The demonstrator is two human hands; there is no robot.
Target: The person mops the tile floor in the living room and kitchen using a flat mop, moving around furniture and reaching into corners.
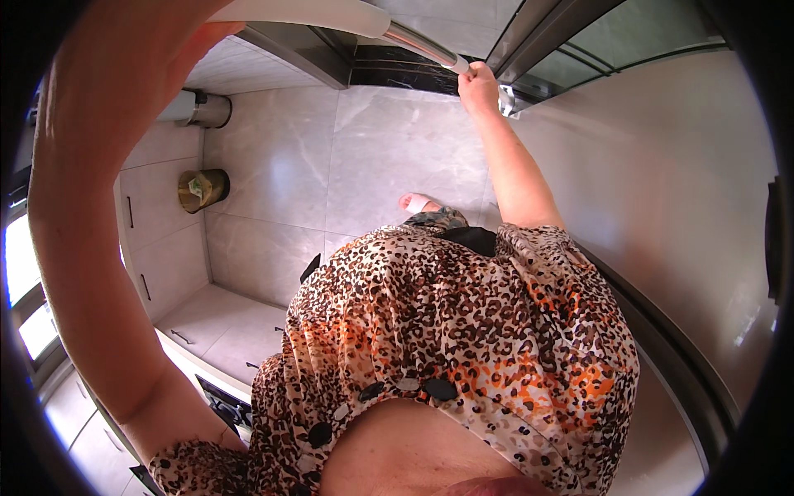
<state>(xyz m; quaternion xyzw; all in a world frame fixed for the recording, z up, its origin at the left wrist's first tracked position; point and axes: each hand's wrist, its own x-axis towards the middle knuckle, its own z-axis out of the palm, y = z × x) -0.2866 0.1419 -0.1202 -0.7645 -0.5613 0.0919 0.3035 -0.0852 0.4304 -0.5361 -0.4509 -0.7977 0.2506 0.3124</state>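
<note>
A pole [422, 43] with a thick white sleeve and a shiny metal tube slants across the top of the view. My right hand [479, 90] is closed around its thinner far end, beside the dark frame of a glass door. My left arm is raised, large and close, along the left side. Only a blurred part of my left hand [208, 40] shows at the top left, against the white sleeve; its fingers are hidden or out of frame. Just past my right hand is a small white and silver fitting [507, 101], partly hidden.
Grey marble-look tiles [273, 142] cover the floor. By the cabinet fronts [161, 211] at left stand a small bin [203, 189] with a liner and a metal cylindrical bin [211, 110]. A dark-framed glass door [558, 68] is at upper right, a large glossy panel [670, 186] at right.
</note>
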